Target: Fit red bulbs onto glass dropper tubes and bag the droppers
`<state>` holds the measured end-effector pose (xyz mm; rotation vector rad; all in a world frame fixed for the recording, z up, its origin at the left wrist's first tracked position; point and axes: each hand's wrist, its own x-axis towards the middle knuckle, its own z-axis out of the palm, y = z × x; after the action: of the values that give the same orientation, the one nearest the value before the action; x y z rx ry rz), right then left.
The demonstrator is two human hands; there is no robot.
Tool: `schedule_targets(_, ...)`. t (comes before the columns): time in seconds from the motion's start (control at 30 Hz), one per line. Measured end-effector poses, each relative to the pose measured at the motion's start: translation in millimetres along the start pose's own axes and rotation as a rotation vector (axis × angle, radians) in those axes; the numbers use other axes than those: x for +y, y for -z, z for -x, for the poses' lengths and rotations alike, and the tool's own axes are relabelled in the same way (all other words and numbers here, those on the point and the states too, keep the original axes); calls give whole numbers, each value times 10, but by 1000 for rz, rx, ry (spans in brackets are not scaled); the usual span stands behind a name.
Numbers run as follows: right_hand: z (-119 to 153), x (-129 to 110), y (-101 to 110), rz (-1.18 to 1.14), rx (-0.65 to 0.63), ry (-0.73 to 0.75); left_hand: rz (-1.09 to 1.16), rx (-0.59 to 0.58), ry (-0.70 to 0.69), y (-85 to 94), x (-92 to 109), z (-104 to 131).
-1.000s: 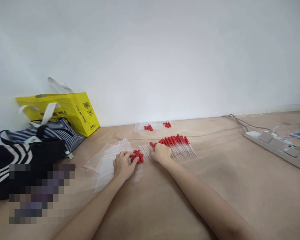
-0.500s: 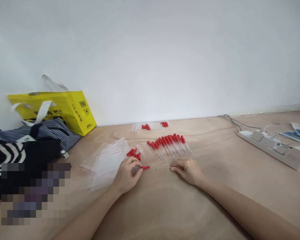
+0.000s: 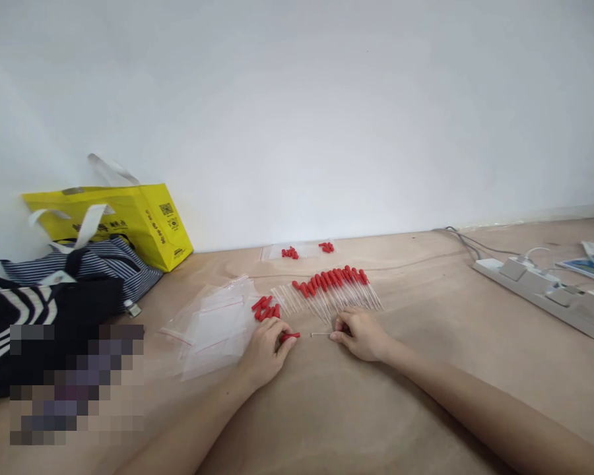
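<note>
Between its fingertips my left hand point(image 3: 268, 351) pinches a red rubber cap point(image 3: 291, 336), whose narrow end points right. My right hand point(image 3: 360, 335) grips a thin clear tube point(image 3: 321, 334) by its right part, the free end facing the cap across a small gap. Just beyond both hands lies a row of clear tubes with red caps point(image 3: 331, 278). Several uncapped tubes point(image 3: 284, 300) sit at the row's left end. Loose red caps point(image 3: 266, 309) lie right behind my left hand, beside flat clear zip bags point(image 3: 212, 326).
Near the wall lies a clear bag with red caps point(image 3: 290, 253). A yellow bag point(image 3: 153, 227), a striped bag point(image 3: 129, 267) and a black bag point(image 3: 89, 307) stand at the left. A white power strip point(image 3: 539, 293) with cables is at the right on the wooden table point(image 3: 426, 409).
My right hand has moved left with the tube, and my left hand slightly right with the cap. The gap between tube and cap is slightly smaller.
</note>
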<state>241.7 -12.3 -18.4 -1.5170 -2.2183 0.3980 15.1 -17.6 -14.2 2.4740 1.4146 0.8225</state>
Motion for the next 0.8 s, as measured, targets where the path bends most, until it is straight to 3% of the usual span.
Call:
schedule_targets(0.3,74,-205,-154,-357,155,120,8,27,-31,-8,22,46)
schedule_targets(0.6,108,-251,-172,-300,239,191,-20,48,-32,-8,50,51)
schedule_targets(0.8,141,-281,-177,-267,203,238,-26,91,-42,-8,56,55)
